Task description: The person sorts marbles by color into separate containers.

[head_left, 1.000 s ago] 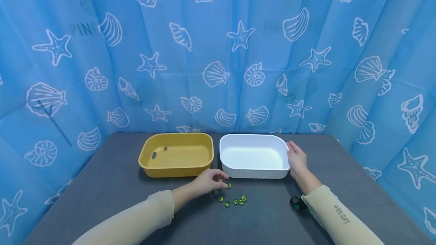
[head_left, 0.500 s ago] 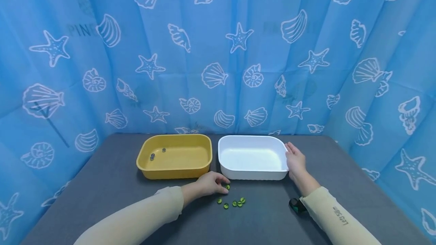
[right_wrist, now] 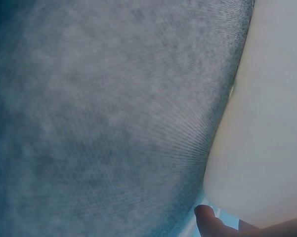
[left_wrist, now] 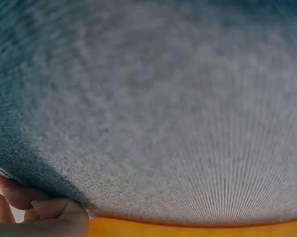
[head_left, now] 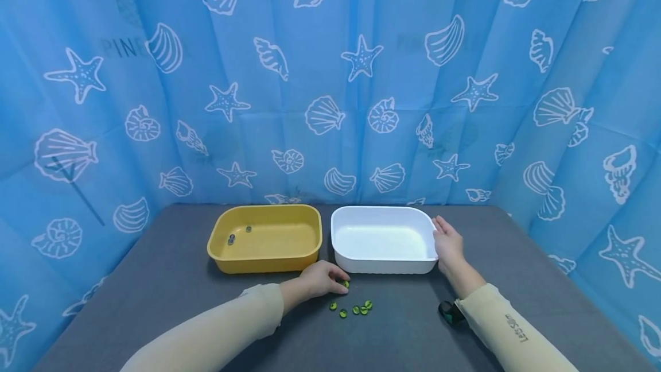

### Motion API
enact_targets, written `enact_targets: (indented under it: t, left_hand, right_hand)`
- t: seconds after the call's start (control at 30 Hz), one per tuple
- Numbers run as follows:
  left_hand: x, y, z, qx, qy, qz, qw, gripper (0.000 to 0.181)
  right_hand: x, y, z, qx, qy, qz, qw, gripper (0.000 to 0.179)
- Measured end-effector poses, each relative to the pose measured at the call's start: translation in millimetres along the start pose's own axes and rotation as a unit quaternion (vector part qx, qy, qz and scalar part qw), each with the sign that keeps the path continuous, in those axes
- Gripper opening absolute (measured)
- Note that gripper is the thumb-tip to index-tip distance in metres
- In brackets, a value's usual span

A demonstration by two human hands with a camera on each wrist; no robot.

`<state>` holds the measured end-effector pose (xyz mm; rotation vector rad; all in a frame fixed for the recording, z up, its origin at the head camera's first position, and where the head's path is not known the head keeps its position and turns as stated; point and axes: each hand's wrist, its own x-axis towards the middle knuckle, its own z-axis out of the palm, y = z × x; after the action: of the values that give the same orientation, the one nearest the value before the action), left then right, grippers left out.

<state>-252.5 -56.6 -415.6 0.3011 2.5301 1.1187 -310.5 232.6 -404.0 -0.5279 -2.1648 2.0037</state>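
Observation:
My left hand [head_left: 321,278] is low over the dark grey cloth, in front of the gap between the two bins. Its thumb and forefinger pinch a green glass marble [head_left: 346,284]. In the left wrist view the curled fingers [left_wrist: 44,207] show at the lower left. Several more green marbles [head_left: 356,309] lie on the cloth just nearer to me. My right hand [head_left: 449,244] rests with fairly straight fingers against the right side of the white bin [head_left: 384,267]. The right wrist view shows a fingertip [right_wrist: 205,213] beside the pale bin wall.
A yellow bin [head_left: 265,264] stands left of the white one and holds a few dark greyish marbles [head_left: 231,239]. Beside the right sleeve is a small black and green object [head_left: 450,312]. A blue curtain [head_left: 330,73] with seashell prints hangs behind the table.
My left hand has shifted slightly right, and its thumb and forefinger have closed around the green marble. The right hand stays at the white bin. The whole view has shifted slightly.

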Motion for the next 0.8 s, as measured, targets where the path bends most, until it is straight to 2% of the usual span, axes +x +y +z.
enact_targets:
  t: [0.33,0.8]
  left_hand:
    - [4.5,-2.3,4.1,0.001,0.011,-0.015,0.9998,0.009]
    - [-8.2,-7.4,-9.0,-0.062,-0.007,0.031,0.9976,0.013]
  right_hand:
    - [0.3,0.7,0.9,0.003,0.006,0.007,1.0000,0.051]
    - [-1.3,-2.4,0.6,0.013,-0.001,0.016,0.9998,0.052]
